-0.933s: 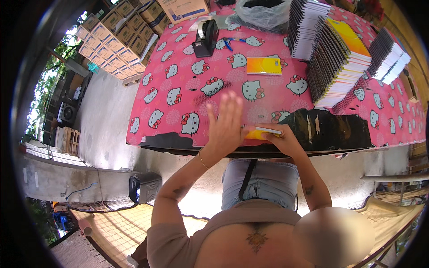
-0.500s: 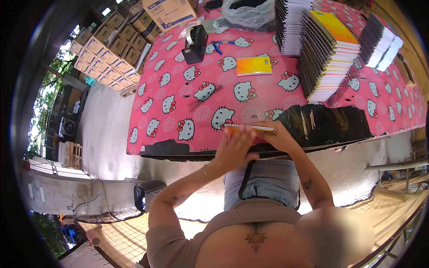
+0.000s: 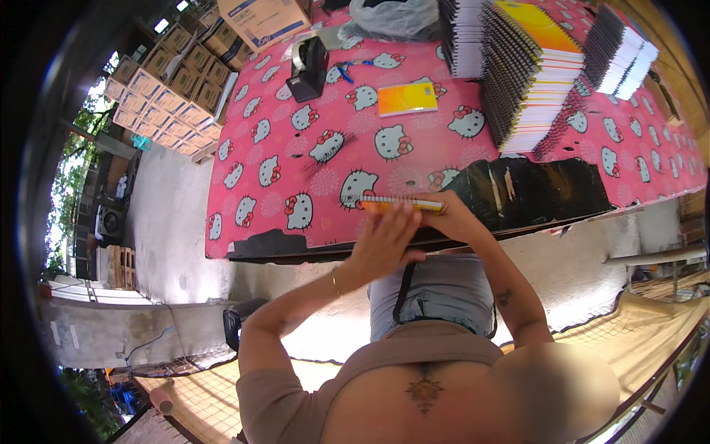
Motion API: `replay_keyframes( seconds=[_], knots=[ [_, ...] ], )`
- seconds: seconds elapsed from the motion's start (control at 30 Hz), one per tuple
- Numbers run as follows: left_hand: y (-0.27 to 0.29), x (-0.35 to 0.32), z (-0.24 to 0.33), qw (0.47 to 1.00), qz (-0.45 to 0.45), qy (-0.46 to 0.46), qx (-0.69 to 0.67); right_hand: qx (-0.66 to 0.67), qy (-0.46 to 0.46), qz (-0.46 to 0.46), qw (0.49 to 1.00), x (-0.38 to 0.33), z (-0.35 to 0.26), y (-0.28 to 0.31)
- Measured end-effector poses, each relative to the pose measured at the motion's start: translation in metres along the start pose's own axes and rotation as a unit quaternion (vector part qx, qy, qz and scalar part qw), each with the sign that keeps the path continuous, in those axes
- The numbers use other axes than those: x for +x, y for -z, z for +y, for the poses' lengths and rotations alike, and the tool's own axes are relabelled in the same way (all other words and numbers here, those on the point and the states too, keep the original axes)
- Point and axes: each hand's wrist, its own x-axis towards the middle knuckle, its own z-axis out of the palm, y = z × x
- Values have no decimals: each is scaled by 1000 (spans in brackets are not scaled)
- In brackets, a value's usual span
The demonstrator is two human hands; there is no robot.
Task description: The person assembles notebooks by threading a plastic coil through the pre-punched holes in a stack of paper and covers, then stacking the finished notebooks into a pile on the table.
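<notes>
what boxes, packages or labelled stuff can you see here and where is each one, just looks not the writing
Large cardboard box: far end of the table, tan with a blue printed panel.
Stacked cartons: on the ground left of the table, small brown boxes in rows.
Plastic bag: far table edge, grey and crumpled.
Orange-yellow notebook: lying flat on the pink cloth.
Spiral notebook: near table edge, held by the right hand, left hand against it.

Looked like printed pink cloth (image 3: 296, 148) over the table, glossy-covered paper notebooks (image 3: 403, 203), matt cardboard boxes (image 3: 262, 18) upper left.
</notes>
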Motion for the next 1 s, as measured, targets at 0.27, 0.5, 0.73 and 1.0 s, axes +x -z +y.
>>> replay_keyframes(
  seconds=[0.27,0.5,0.73,1.0],
  knots=[
    [1,2,-2,999,-11,-21,47,23,-50,21,998,4,-2,-2],
    [10,27,-4,999,-27,-4,31,-31,5,20,999,3,-1,0],
    [15,28,8,1000,9,25,-14,-18,-22,9,1000,3,-5,0],
    [36,50,-7,978,68,93,-173,-99,16,35,994,-1,-25,11]
  ],
)
